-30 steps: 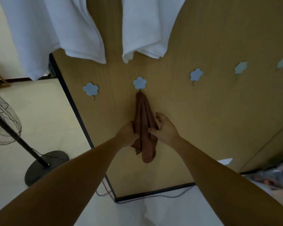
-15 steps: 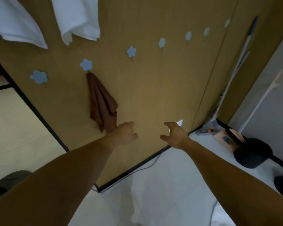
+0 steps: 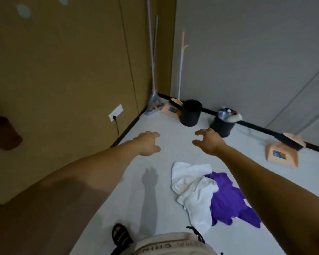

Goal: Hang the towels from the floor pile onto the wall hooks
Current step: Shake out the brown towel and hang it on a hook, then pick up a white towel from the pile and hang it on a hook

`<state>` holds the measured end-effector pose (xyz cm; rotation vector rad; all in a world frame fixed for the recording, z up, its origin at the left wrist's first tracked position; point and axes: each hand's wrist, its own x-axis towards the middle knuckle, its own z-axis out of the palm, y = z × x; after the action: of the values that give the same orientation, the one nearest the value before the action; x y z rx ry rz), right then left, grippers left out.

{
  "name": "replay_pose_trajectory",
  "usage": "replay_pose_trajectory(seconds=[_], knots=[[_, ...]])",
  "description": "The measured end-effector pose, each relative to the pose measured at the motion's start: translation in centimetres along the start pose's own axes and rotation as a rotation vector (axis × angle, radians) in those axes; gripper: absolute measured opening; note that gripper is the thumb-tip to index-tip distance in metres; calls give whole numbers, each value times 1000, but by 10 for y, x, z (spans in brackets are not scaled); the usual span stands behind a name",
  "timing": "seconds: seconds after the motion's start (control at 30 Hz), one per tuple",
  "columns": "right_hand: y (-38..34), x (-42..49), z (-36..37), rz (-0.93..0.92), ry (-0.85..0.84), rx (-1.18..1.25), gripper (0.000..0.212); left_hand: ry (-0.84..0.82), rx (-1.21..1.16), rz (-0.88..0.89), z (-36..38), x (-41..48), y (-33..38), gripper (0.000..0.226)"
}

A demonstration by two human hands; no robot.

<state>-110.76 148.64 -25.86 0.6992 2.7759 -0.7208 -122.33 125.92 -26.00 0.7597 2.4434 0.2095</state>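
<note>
Below my right hand (image 3: 209,142), twd my feet, lies the pile: white towel (image 3: 193,188) w/ purple towel (image 3: 228,199) overlapping its right side. Both hands empty, fingers loosely curled; left hand (image 3: 147,143) farther off. Pile's long axis prob runs front-to-back.

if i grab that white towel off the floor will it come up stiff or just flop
Probably floppy: the white towel lies crumpled in soft folds on the floor, so it should drape from wherever it is pinched. It likely feels light for its bulk. It overlaps the purple cloth, so lifting it may drag that along. Both the left hand and right hand are empty.
</note>
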Motion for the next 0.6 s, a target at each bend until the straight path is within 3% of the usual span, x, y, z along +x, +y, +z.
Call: replay_pose_trajectory(seconds=[0.23, 0.6], knots=[[114, -28, -1, 217, 9, 101, 46, -129, 83, 154, 47, 51, 108, 67], [226, 23, 68, 462, -144, 174, 39, -326, 34, 185, 155, 186, 145, 57]])
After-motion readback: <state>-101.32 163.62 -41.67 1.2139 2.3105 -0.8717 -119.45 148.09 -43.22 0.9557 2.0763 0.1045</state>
